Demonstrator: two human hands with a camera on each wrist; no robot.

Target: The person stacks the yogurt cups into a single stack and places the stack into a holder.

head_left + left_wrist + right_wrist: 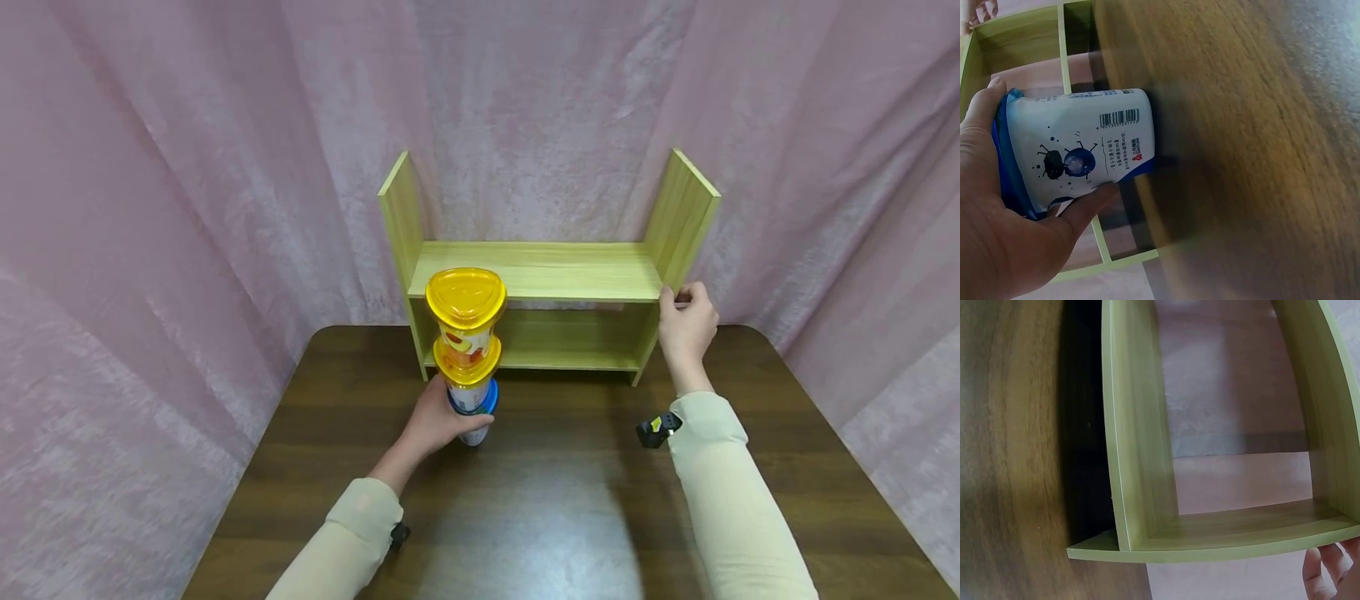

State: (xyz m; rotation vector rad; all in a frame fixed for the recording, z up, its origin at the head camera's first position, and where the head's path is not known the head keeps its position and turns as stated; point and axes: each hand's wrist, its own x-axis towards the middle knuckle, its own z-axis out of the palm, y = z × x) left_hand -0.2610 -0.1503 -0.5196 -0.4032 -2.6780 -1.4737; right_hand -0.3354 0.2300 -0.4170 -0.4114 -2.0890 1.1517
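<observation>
A stack of plastic cups stands in front of the shelf's left part in the head view. On top are two cups with yellow lids, the upper cup point(467, 340) printed with fruit. Beneath them is a white cup point(1082, 140) with a blue lid and blueberry drawings. My left hand point(437, 417) grips this lowest cup, thumb on one side and fingers on the other; whether its base touches the table cannot be told. At the right, my right hand point(687, 329) holds the front edge of the side panel of a light wooden shelf point(540, 271). Its fingertips point(1314, 565) lie against the panel's outer face.
The two-level shelf stands at the back of a dark brown wooden table point(540, 500), its two side panels rising above the upper board. Pink curtains point(525, 108) hang behind and on both sides. A small black device point(658, 429) is worn on the right wrist.
</observation>
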